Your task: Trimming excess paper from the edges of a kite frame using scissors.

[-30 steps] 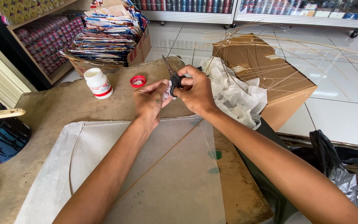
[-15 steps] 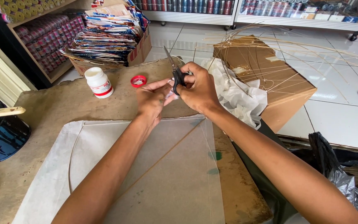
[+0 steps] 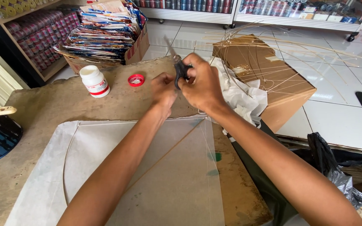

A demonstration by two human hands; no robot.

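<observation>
My right hand (image 3: pixel 203 86) grips black-handled scissors (image 3: pixel 178 68), blades pointing up and away, above the far corner of a white paper kite (image 3: pixel 160 167) lying flat on the brown table (image 3: pixel 55 104). My left hand (image 3: pixel 163 89) hovers just left of the scissors with its fingers curled; whether it pinches anything is blurred. A thin stick (image 3: pixel 164 155) runs diagonally across the kite under my arms, and a curved one (image 3: pixel 67 155) bows along its left side.
A white glue bottle (image 3: pixel 94 81) and its red cap (image 3: pixel 136 80) stand at the table's far side. A cardboard box (image 3: pixel 269 79) with thin sticks and white paper sits right. Another box of printed sheets (image 3: pixel 105 31) and shelves of spools (image 3: pixel 38 29) lie behind.
Both hands have lifted slightly from the kite's corner and the scissors have tilted up, blades now pointing away. The kite has not moved.
</observation>
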